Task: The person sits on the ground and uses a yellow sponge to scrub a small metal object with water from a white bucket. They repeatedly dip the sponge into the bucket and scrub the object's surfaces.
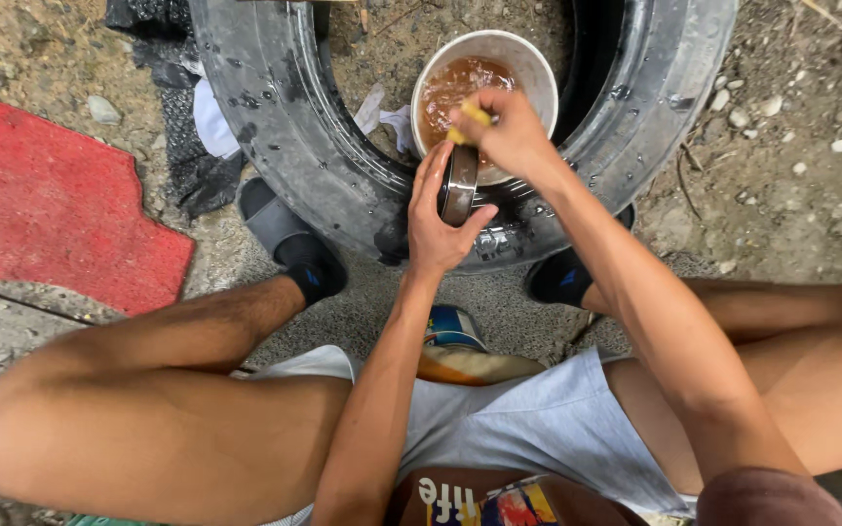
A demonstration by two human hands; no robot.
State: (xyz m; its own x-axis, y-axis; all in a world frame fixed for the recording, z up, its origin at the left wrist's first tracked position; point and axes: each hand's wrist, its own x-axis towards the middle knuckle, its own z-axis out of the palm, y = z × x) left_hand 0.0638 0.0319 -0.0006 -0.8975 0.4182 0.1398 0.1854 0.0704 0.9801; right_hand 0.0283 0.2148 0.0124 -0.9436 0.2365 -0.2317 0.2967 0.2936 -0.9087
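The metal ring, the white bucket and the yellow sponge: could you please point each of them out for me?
metal ring (pixel 459 185), head view, on its shiny outer band, held in the left hand.
white bucket (pixel 534 64), head view, on its right rim.
yellow sponge (pixel 472 117), head view, on the piece showing above the right hand's fingers.

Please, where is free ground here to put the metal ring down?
Bare gravel lies right of the tire, and a strip between tire and red mat. Inside the tire it is crowded: the bucket, the scraps, and both hands, left hand on the metal ring, right hand.
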